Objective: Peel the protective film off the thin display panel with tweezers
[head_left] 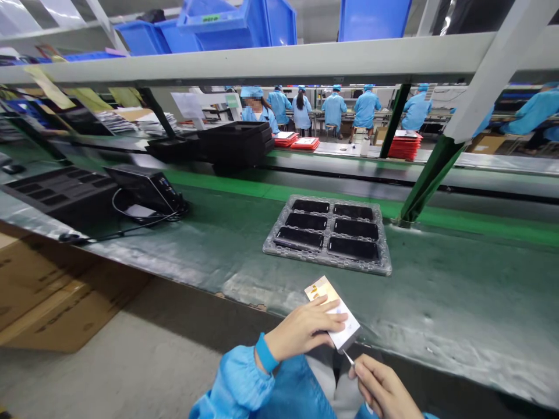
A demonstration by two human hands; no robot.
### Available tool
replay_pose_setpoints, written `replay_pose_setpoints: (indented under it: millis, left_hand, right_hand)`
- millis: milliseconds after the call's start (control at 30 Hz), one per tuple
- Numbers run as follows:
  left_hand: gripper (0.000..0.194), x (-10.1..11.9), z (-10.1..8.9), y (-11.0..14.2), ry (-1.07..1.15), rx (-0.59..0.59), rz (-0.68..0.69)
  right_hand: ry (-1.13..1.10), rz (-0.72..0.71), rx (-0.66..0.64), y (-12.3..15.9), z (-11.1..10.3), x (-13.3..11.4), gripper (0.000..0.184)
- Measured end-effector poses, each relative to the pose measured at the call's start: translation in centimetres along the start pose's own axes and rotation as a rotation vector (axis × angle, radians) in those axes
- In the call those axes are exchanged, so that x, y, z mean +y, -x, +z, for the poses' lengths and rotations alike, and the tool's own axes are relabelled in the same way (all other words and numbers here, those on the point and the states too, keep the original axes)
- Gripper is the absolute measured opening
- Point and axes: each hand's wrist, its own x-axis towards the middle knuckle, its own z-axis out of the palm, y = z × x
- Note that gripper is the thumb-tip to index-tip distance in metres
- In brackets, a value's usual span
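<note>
My left hand (303,327) grips a small white rectangular part with a gold patch (332,309), holding it tilted over the near edge of the bench. My right hand (384,389) is closed in a pinch on a thin metal tool (348,357) whose tip touches the lower corner of the part. Beyond them a clear plastic tray (327,263) lies on the green belt with several black phone-like panels (353,248) in its slots.
A black device with cables (146,189) and black trays (56,192) sit at left. Cardboard boxes (56,297) stand on the floor below. A green slanted strut (425,180) meets the belt behind the tray. Other workers in blue (334,107) sit at far benches.
</note>
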Motion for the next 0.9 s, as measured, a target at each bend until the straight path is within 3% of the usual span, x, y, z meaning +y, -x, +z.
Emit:
replay_pose_setpoints:
  millis: [167, 267, 467, 733, 900]
  left_hand:
    - [0.031, 0.8, 0.6, 0.1, -0.11, 0.028, -0.03]
    - [0.033, 2.0, 1.7, 0.1, -0.237, 0.109, -0.086]
    - [0.036, 3.5, 3.5, 0.2, -0.382, 0.254, -0.124]
    - [0.049, 3.8, 4.0, 0.4, -0.425, 0.304, -0.124]
    - [0.047, 3.8, 4.1, 0.4, -0.46, 0.301, -0.116]
  right_hand:
    - [-0.09, -0.025, 0.022, -0.5, -0.2, 0.6, 0.069]
    - [-0.109, -0.066, 0.068, -0.2, -0.5, 0.5, 0.061]
    - [-0.044, -0.033, 0.138, 0.8, -1.3, -0.3, 0.065]
    - [-0.142, -0.077, 0.134, 0.6, -0.5, 0.0, 0.061]
    - [-0.176, -0.066, 0.151, 0.4, -0.4, 0.5, 0.064]
